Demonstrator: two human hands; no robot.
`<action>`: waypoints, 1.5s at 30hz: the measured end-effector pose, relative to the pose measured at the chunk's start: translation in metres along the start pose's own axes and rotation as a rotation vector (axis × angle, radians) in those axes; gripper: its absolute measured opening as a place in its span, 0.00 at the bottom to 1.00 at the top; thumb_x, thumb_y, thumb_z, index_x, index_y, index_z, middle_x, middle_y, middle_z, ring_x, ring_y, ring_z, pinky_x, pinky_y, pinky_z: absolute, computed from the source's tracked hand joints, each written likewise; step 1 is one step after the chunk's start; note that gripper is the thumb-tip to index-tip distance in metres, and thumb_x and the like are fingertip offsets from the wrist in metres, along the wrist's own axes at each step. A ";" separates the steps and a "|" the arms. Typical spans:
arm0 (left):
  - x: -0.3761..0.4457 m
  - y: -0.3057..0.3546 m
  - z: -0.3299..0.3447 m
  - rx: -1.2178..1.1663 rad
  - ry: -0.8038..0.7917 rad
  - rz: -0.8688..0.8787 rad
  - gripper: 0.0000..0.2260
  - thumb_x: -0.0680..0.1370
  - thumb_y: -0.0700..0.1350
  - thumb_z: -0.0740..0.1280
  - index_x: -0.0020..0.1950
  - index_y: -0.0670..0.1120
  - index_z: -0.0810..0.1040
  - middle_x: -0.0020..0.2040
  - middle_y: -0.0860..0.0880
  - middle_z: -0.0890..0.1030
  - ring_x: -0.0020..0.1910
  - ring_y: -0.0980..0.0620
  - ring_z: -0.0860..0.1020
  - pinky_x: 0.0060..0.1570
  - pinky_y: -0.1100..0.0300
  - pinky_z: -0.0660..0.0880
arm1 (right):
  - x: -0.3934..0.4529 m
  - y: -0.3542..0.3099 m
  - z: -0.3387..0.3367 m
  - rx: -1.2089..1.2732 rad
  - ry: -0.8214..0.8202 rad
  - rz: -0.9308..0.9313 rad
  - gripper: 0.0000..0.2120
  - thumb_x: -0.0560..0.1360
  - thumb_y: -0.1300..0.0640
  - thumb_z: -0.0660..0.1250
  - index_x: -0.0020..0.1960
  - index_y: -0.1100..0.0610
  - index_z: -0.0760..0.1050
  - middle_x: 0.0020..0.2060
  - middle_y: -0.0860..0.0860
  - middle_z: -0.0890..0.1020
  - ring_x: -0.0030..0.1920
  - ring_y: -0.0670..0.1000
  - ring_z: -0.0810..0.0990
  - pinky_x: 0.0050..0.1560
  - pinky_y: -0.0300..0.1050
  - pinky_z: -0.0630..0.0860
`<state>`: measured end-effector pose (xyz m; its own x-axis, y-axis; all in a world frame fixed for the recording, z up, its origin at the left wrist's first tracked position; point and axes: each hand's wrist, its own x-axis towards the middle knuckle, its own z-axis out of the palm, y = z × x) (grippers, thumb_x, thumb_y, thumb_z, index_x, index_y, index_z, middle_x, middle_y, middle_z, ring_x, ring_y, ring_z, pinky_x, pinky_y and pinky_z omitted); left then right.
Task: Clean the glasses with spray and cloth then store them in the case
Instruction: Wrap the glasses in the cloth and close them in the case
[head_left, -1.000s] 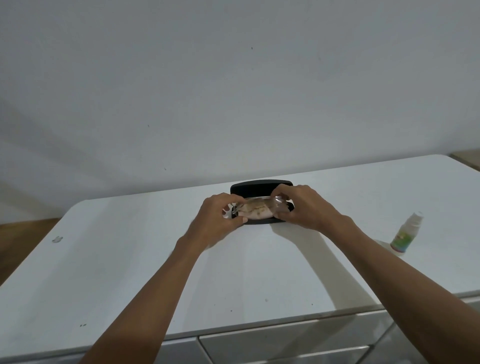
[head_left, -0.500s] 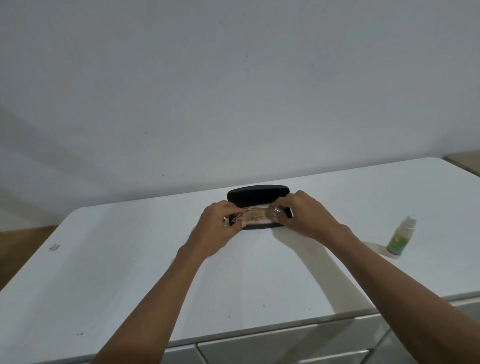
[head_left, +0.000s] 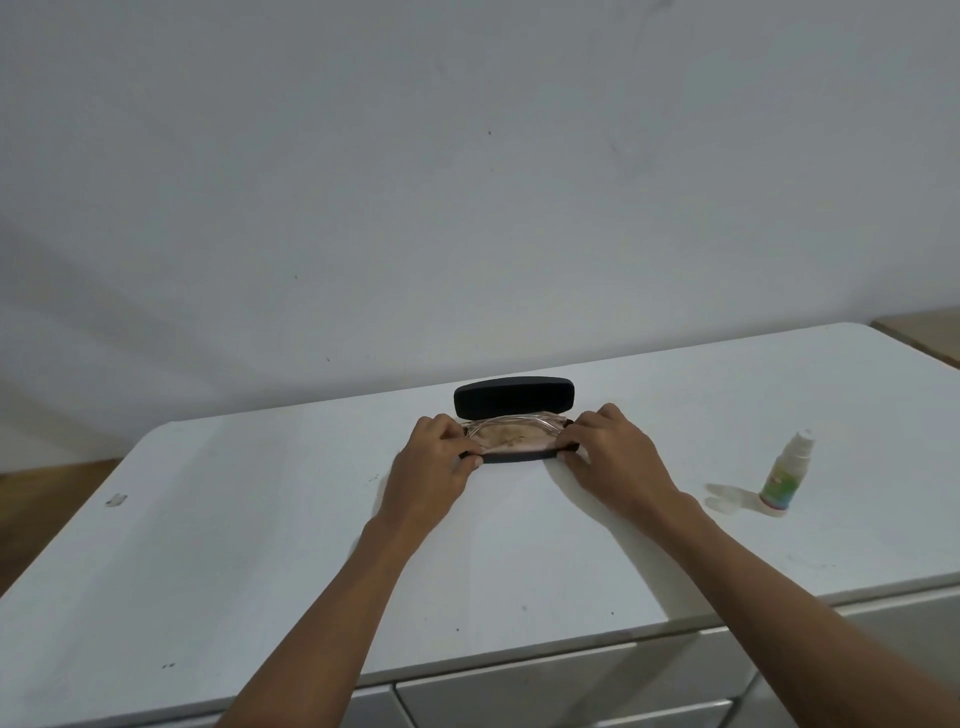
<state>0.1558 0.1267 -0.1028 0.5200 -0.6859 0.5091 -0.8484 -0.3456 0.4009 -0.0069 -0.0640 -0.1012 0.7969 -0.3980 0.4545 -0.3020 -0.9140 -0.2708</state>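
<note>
A black glasses case (head_left: 513, 396) lies open on the white table (head_left: 260, 545), its lid standing up at the back. Inside rest the clear-framed glasses (head_left: 511, 422) on a beige cloth (head_left: 511, 440). My left hand (head_left: 434, 467) grips the case's left end, fingers curled around it. At the right end, my right hand (head_left: 610, 457) holds the case in the same way. The front rim of the case shows as a dark strip between my hands.
A small spray bottle (head_left: 784, 475) with a green label stands upright on the table to the right of my right hand. The table's front edge runs below my forearms, with drawer fronts (head_left: 571, 686) under it. A plain wall rises behind the table.
The glasses have gone down from my fingers into the open case. Both hands have shifted outward from the glasses to the two ends of the case.
</note>
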 end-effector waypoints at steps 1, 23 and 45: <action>0.000 0.000 0.000 0.015 0.002 -0.006 0.04 0.75 0.44 0.75 0.50 0.49 0.88 0.47 0.52 0.78 0.52 0.51 0.75 0.40 0.50 0.79 | 0.001 0.000 0.002 -0.018 0.009 0.000 0.05 0.73 0.56 0.73 0.49 0.51 0.85 0.44 0.48 0.83 0.49 0.57 0.76 0.40 0.47 0.74; 0.041 -0.001 -0.016 -0.568 0.041 -0.549 0.16 0.75 0.61 0.72 0.61 0.59 0.82 0.51 0.51 0.83 0.48 0.50 0.81 0.46 0.55 0.81 | 0.035 0.000 -0.016 0.846 0.053 0.541 0.14 0.74 0.41 0.72 0.59 0.42 0.81 0.49 0.49 0.85 0.51 0.49 0.84 0.52 0.49 0.82; 0.037 -0.012 -0.017 -0.965 -0.136 -0.551 0.10 0.78 0.40 0.73 0.59 0.42 0.85 0.52 0.44 0.85 0.49 0.52 0.81 0.50 0.65 0.79 | 0.035 0.014 -0.007 1.010 -0.076 0.476 0.05 0.72 0.50 0.77 0.46 0.49 0.85 0.46 0.48 0.89 0.54 0.58 0.85 0.63 0.59 0.79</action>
<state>0.1865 0.1166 -0.0759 0.7360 -0.6768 0.0163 -0.0428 -0.0225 0.9988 0.0131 -0.0910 -0.0832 0.7537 -0.6527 0.0768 -0.0491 -0.1725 -0.9838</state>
